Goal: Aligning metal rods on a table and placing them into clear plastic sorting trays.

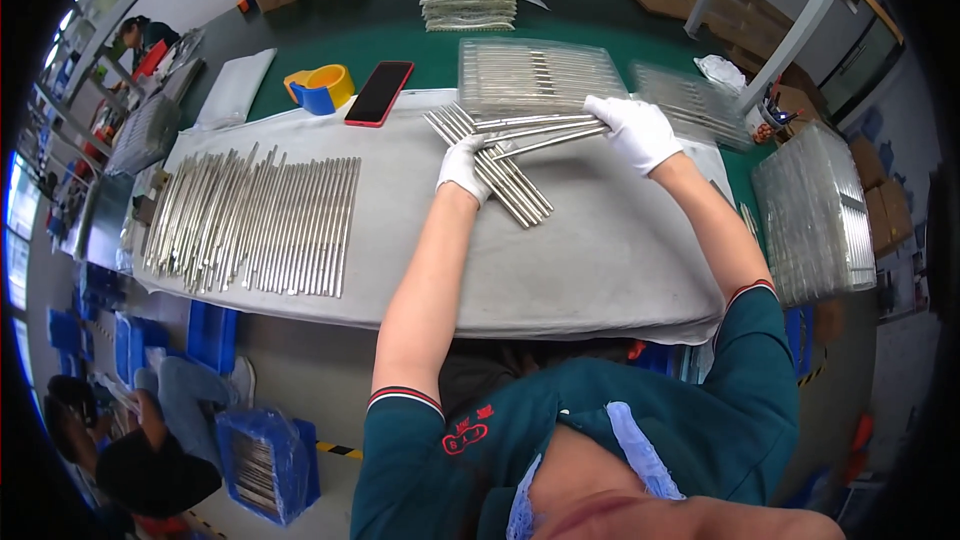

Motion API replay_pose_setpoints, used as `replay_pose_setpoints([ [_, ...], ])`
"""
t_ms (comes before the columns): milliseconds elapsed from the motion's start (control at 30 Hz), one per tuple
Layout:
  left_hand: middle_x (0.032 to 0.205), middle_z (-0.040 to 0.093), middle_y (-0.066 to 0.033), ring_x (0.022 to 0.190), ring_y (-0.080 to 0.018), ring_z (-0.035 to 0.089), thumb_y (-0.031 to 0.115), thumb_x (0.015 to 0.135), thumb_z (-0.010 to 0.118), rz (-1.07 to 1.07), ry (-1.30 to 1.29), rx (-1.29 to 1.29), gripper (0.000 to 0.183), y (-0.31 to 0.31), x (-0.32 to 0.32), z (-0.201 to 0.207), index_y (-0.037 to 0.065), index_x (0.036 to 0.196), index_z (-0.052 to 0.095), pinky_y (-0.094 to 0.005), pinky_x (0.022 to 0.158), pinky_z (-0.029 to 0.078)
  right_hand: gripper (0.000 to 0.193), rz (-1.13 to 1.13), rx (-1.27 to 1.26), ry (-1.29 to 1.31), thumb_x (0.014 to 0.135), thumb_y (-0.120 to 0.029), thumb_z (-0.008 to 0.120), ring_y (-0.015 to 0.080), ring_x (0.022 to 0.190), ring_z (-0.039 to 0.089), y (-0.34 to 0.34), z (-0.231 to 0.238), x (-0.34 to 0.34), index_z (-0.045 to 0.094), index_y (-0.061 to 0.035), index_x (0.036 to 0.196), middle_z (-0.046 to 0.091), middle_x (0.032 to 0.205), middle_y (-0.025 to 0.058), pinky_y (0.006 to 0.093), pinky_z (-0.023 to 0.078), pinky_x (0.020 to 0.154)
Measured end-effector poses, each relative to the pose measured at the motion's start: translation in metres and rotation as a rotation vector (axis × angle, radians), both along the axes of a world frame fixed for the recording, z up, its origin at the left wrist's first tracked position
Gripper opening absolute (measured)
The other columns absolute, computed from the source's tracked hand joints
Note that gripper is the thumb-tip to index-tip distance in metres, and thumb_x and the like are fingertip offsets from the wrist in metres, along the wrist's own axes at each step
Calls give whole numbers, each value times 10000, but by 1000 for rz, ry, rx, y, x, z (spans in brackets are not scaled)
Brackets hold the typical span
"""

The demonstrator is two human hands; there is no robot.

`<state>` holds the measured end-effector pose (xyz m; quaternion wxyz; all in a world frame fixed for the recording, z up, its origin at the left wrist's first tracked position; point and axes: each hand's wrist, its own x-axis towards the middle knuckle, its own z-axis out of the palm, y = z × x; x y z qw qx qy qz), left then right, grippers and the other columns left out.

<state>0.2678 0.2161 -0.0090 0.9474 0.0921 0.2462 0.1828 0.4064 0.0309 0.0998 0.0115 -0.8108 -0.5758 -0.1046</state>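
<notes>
My left hand point(464, 168), in a white glove, is closed round a slanting bundle of thin silver metal rods point(516, 188) above the grey cloth. My right hand point(638, 132), also gloved in white, grips the right ends of a few more metal rods point(550, 128). Those rods cross over the bundle, and their left ends lie at my left hand's fingers. To the left, many loose metal rods point(270, 220) lie side by side on the cloth point(420, 250). Just beyond my hands, a clear plastic tray point(468, 52) holds a row of rods.
A red-edged phone point(380, 93) and a yellow and blue tape roll point(325, 90) lie behind the loose rods. Another clear tray point(690, 105) sits right of my right hand. Upright clear trays point(812, 215) stand at the right edge. A person point(150, 440) sits at lower left beside a blue crate point(303, 460).
</notes>
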Motion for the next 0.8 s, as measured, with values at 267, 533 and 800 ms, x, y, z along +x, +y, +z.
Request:
replay_pose_setpoints([
  [267,847,546,-155,737,-283,578,26,848,431,-30,-163,22,120,-9,0,-1,-39,943,466,-412,674,528,313,-81,374,83,779,-52,526,305,870,593,11,26,31,575,-159,1069,621,977,117,356,470,761],
  [533,915,540,-160,842,-304,587,-38,818,449,9,44,48,179,-8,0,10,-53,996,466,-435,739,536,290,-223,147,59,790,-78,456,320,888,586,30,22,64,584,-146,1041,612,991,131,391,468,778],
  [800,919,544,-156,832,-306,587,-34,817,450,10,48,60,190,-5,-2,6,-36,1005,478,-440,730,537,309,-229,38,68,780,-69,446,322,881,599,43,6,60,611,-124,1035,618,986,156,393,468,788],
])
